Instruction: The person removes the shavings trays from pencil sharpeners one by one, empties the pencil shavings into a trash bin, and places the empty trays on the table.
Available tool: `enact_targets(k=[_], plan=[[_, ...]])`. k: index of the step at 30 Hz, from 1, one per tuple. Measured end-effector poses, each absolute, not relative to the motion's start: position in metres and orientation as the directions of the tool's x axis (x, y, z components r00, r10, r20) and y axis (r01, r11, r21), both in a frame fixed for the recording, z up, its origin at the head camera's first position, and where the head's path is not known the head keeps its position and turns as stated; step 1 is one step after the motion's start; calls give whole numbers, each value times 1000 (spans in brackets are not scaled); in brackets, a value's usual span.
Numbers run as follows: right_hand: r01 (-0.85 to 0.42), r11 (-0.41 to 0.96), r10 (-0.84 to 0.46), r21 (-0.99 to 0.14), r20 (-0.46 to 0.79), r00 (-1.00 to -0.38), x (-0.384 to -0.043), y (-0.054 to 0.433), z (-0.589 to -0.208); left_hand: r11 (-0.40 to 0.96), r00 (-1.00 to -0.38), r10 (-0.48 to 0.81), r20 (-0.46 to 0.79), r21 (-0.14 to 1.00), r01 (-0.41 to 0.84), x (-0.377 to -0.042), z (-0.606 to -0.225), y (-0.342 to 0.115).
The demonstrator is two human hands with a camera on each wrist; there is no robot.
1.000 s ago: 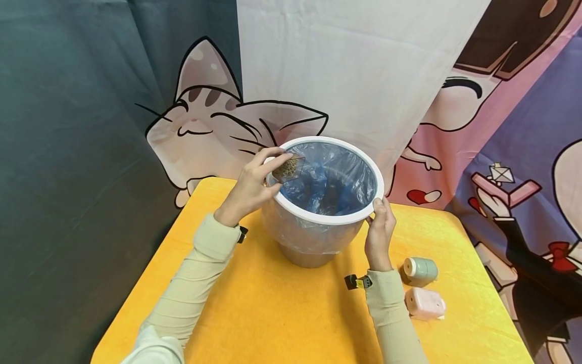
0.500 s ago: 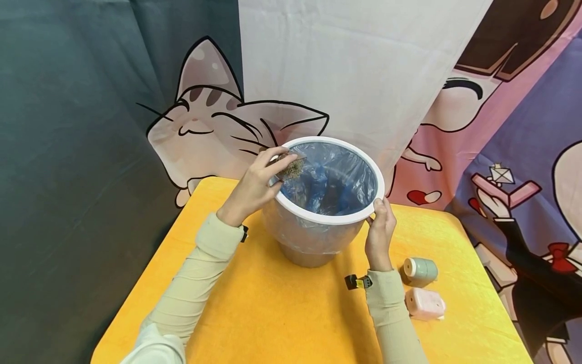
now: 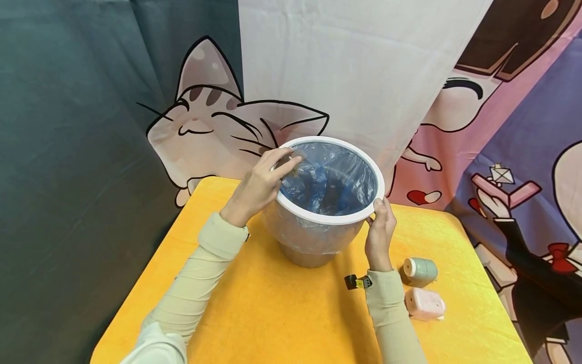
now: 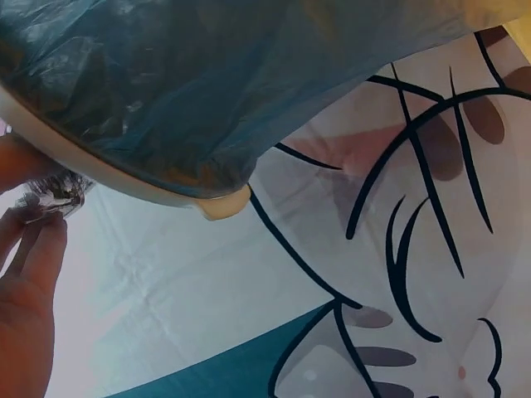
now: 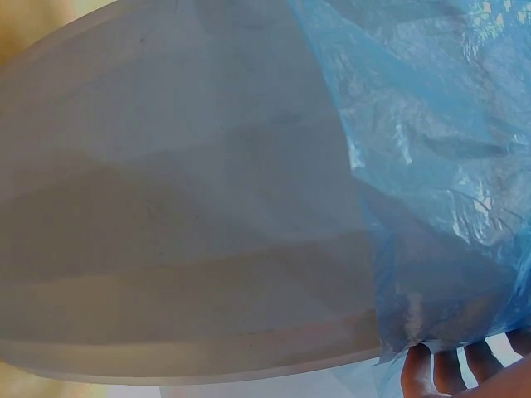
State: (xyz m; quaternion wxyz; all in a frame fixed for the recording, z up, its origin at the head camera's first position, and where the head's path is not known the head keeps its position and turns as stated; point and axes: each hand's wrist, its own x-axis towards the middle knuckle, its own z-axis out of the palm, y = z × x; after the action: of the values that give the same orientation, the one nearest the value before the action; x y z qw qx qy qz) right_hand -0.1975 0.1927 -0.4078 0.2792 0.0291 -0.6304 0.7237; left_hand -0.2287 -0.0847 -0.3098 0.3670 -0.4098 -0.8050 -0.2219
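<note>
A trash bin [image 3: 334,219] with a white rim stands on the table, lined with a thin blue plastic bag [image 3: 323,189] folded over its outside. At the rim's left side my left hand [image 3: 259,186] pinches a small clear plastic container [image 4: 60,196] between thumb and fingers, tilted over the bin's mouth. The fingers mostly hide it in the head view; a bit of brownish, grainy stuff [image 3: 295,171] shows beside them. My right hand [image 3: 381,235] grips the rim at the right, thumb on top, with its fingers [image 5: 417,371] against the bagged outer wall.
To the right of the right forearm, a light green rounded object [image 3: 420,271] and a pale pink boxy one [image 3: 425,303] lie on the yellow-covered table [image 3: 282,313]. A cartoon-printed cloth [image 3: 291,60] hangs close behind the bin.
My left hand has shifted slightly right and turned over, tipping the container further toward the bin's inside until the fingers hide most of it. The right hand keeps its grip on the rim.
</note>
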Motion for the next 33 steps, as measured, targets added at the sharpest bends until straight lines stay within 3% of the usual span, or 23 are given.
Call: enact_targets(k=[12, 23, 33], plan=[[-445, -60, 378, -893, 393, -838, -197, 192, -407, 616, -392, 532, 751, -25, 787, -227, -310, -82], [-442, -65, 384, -895, 386, -839, -198, 191, -407, 635, -317, 598, 736, -194, 748, -222, -313, -74], [-450, -71, 382, -890, 392, -837, -198, 192, -407, 639, -291, 618, 730, -250, 728, -223, -316, -75]])
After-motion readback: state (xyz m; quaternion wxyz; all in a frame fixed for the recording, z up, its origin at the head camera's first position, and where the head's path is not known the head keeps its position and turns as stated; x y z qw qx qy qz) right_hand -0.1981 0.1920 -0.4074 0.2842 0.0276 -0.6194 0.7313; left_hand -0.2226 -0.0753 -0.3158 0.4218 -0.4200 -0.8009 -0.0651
